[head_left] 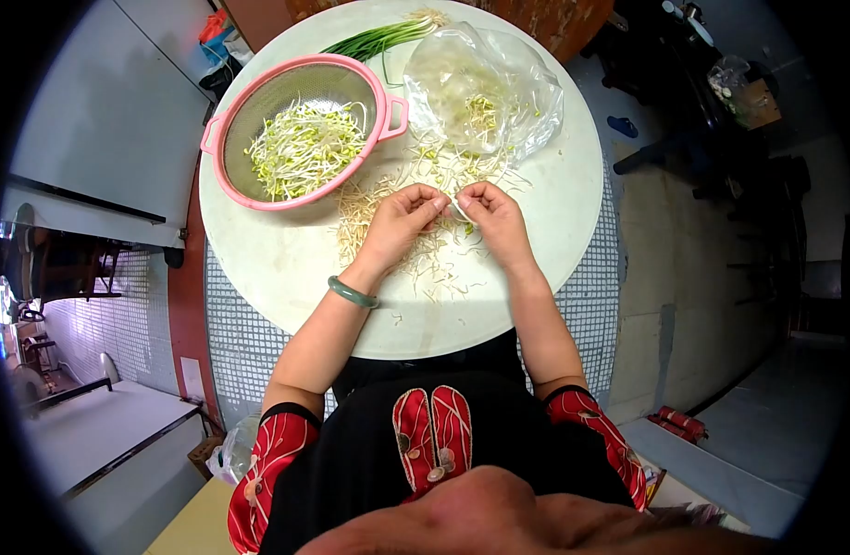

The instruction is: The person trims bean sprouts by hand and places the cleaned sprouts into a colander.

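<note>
My left hand and my right hand meet close together over the round table, each closed in a pinch. Between the fingertips is a bean sprout with a pale stem; its finer parts are too small to make out. Thin pale root ends lie scattered below and to the left of the hands. Beyond the fingers, loose bean sprouts spread toward a clear plastic bag that holds more. A pink-rimmed colander, at the upper left, has a heap of bean sprouts in it.
A bunch of green onions lies at the far edge of the white table. A green bangle circles my left wrist. On the floor to the right is a blue slipper, near dark furniture.
</note>
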Action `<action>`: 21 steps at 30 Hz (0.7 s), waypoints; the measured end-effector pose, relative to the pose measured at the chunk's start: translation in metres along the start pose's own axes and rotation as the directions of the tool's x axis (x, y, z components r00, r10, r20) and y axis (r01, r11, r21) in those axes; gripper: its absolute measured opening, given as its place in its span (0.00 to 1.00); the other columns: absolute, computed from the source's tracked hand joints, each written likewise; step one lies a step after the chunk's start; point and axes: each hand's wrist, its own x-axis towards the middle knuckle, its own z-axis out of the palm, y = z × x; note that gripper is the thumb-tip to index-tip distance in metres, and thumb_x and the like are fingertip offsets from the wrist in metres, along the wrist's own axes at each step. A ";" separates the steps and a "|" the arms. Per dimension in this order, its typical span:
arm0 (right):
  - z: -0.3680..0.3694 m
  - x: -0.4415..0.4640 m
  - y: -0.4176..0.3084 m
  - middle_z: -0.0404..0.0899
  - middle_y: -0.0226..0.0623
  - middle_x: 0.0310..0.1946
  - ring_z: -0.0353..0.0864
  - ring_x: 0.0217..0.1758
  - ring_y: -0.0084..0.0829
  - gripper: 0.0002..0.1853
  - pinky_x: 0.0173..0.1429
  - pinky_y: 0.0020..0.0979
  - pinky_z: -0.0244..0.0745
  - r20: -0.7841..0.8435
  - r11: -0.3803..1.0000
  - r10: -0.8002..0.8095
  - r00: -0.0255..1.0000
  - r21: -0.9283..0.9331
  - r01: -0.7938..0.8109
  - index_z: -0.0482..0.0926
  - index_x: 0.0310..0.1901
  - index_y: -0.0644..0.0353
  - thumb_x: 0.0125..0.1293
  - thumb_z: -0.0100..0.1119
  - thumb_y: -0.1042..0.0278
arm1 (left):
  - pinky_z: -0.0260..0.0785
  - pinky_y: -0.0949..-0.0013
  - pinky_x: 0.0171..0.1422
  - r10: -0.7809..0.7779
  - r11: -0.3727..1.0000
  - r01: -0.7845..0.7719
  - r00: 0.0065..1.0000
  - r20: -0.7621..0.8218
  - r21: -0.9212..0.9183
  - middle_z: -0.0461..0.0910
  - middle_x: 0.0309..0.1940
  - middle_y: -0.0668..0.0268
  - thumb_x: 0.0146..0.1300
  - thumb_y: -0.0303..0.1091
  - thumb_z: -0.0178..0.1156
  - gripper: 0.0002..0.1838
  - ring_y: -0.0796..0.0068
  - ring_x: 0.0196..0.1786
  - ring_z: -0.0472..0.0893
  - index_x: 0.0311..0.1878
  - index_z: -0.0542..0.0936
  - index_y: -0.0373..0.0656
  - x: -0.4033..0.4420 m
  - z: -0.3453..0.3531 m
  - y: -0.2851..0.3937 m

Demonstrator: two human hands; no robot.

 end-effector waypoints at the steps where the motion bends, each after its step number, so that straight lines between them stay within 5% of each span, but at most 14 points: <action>1: 0.001 -0.001 0.000 0.79 0.24 0.34 0.74 0.36 0.13 0.04 0.42 0.18 0.69 0.007 0.999 0.032 0.999 -0.028 -0.032 0.78 0.42 0.63 0.71 0.60 0.72 | 0.66 0.81 0.38 0.003 1.000 -0.003 1.000 0.002 -0.003 0.83 0.33 0.69 0.70 0.31 0.61 0.06 0.86 0.32 0.73 0.44 0.80 0.38 0.001 -0.001 -0.002; 21: 0.011 -0.003 0.006 0.77 0.24 0.31 0.73 0.33 0.12 0.05 0.39 0.17 0.70 -0.024 0.999 -0.030 0.999 0.038 0.031 0.77 0.40 0.62 0.70 0.63 0.73 | 0.72 0.79 0.46 0.113 0.976 -0.130 0.988 -0.101 -0.173 0.81 0.37 0.69 0.66 0.23 0.64 0.07 0.83 0.39 0.78 0.46 0.79 0.38 0.001 0.002 -0.014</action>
